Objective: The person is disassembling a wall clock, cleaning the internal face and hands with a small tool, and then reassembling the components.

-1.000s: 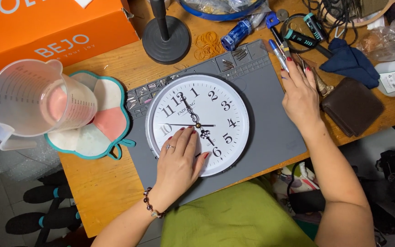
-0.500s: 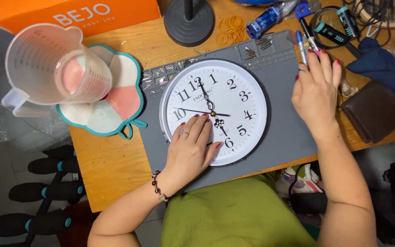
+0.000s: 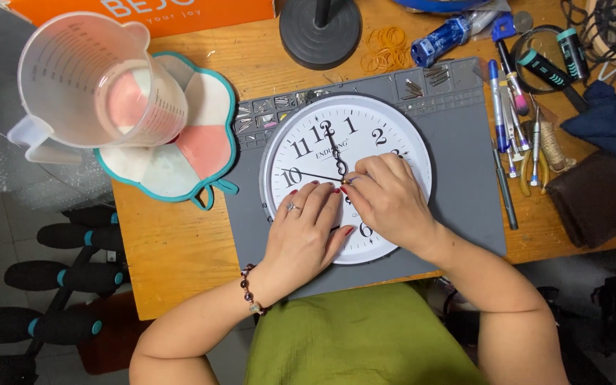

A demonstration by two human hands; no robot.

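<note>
We looked down on a wooden table (image 3: 180,257) filling the frame. At its centre lay a grey mat (image 3: 465,178), and on the mat a round white clock (image 3: 308,142), face up. Upper left stood a clear measuring jug (image 3: 87,78) on a flower-shaped pad (image 3: 201,150). Our left hand (image 3: 304,232) rested flat on the lower clock face, fingers spread. Our right hand (image 3: 390,203) lay beside it, fingertips pressed together, pinching at the clock hands (image 3: 333,146) near the middle.
</note>
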